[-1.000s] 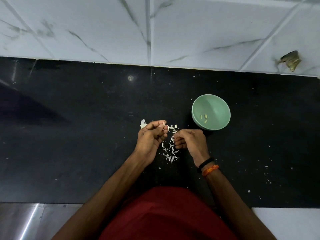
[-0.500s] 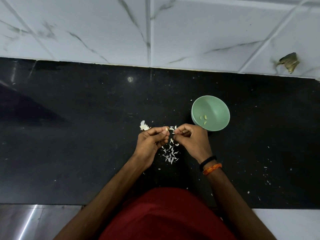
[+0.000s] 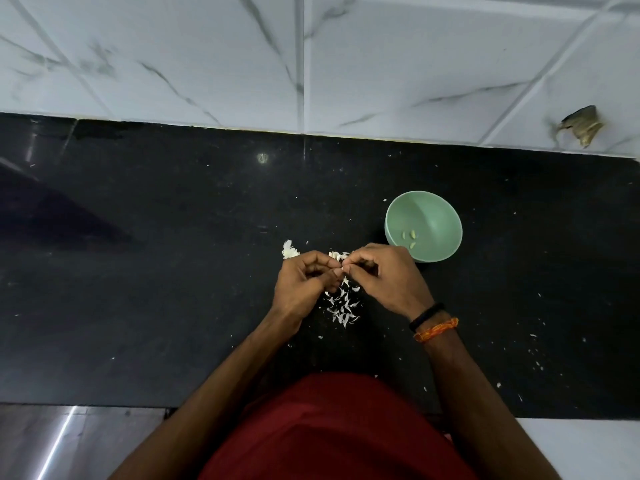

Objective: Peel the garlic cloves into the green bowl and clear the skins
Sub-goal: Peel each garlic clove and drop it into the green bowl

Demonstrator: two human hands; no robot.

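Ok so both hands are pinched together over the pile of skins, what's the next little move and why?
Probably pull the last skin off, then carry the clove right to the green bowl. The left hand and right hand meet fingertip to fingertip on something small above the skins; the bowl already holds a few cloves.

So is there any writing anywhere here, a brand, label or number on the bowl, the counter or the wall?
None: no text can be read anywhere in the head view.
Green bowl: plain, no mark or brand visible.
Black counter: only white flecks and garlic skins.
Wall tiles: grey veining, no lettering.
Wrist bands: a black one and an orange one, no print visible.
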